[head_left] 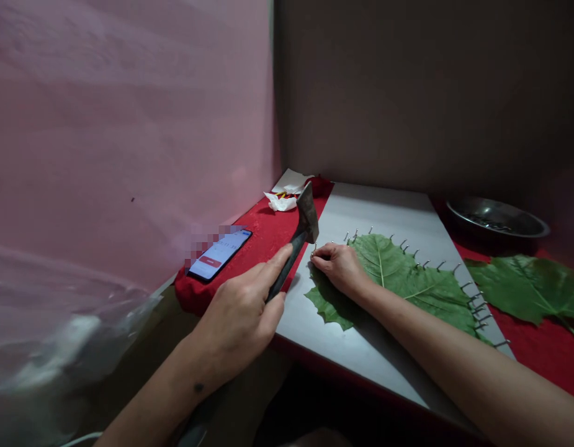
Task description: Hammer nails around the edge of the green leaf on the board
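Note:
My left hand [242, 310] is wrapped round the dark handle of a hammer [307, 214], its metal head raised beside my other hand. My right hand [340, 266] pinches a nail [314, 248] upright at the left edge of a large green leaf [384, 261]. The leaf lies on a white board [380, 202], and several nails [404, 243] stand along its far and right edges. My right hand and forearm hide part of the leaf.
A phone [220, 254] lies on the red cloth [268, 233] at the left, with crumpled white tissue [282, 202] behind it. At the right are a metal bowl [524, 226] of nails and another leaf [524, 285]. A pink sheet [128, 124] hangs at the left.

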A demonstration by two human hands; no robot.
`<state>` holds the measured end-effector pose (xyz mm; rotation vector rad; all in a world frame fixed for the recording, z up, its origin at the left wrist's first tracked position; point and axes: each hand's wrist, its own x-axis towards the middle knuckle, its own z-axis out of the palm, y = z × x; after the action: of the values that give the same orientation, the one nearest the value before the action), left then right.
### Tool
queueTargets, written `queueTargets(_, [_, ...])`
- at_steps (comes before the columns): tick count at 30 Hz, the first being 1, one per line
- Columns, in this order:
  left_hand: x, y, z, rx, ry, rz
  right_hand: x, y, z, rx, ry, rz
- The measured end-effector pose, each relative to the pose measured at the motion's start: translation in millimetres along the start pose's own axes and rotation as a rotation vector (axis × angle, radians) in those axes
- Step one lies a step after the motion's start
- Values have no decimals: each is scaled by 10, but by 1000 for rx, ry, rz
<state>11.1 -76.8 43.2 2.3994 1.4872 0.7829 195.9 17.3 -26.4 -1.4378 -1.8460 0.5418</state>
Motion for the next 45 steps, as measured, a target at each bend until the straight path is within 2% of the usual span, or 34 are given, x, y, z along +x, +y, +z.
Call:
queueTargets(4, [57, -45, -15, 38, -147, -46, 13, 7, -4, -37, -18, -13])
queueTargets(5, [70, -41, -29, 40, -155, -45, 16, 9, -4, -40, -19, -13])
queueTargets(9, [78, 27, -77, 10, 14, 11, 21, 14, -1, -31, -19, -6])
queueTargets(11, [76, 47, -62, -5, 26, 12, 19, 13, -2, -34, -19, 4])
queueTargets(15, [99, 23, -11, 16, -164, -45, 17, 9, -4, -63, -27, 20])
queueTargets(16, [101, 16, -10, 11, -174, -47, 18, 9, -2, -68, -28, 21])
queueTargets(21, [68, 5, -9, -26, 20, 15, 26, 4, 5, -64, -22, 38])
queueTargets(22, [65, -2, 7, -14, 18, 12, 26, 2, 4, -68, -22, 40])
queueTargets(26, [84, -26, 36, 13, -134, -44, 27, -5, 1, -103, -23, 52])
queueTargets(27, [84, -18, 17, 2, -131, -48, 28, -3, 3, -104, -23, 59])
queueTargets(31, [31, 65, -105, -2, 52, 49, 35, 20, 14, -72, -14, 44])
queueTargets(33, [7, 92, -118, 23, 99, 101, 38, 32, 18, -55, -14, 30])
queueTargets(35, [11, 81, -78, 47, 54, 106, 38, 37, 17, -52, -13, 29])
queueTargets(38, [63, 26, 4, 115, -98, 44, 36, 30, 10, -68, -17, 42])
queueTargets(40, [100, 14, 6, 142, -147, 19, 36, 22, 5, -73, -23, 50])
queueTargets(42, [118, 42, -43, 143, -106, 44, 35, 16, 3, -65, -28, 40])
queueTargets(45, [105, 113, -123, 152, 43, 144, 34, 14, 5, -60, -31, 22])
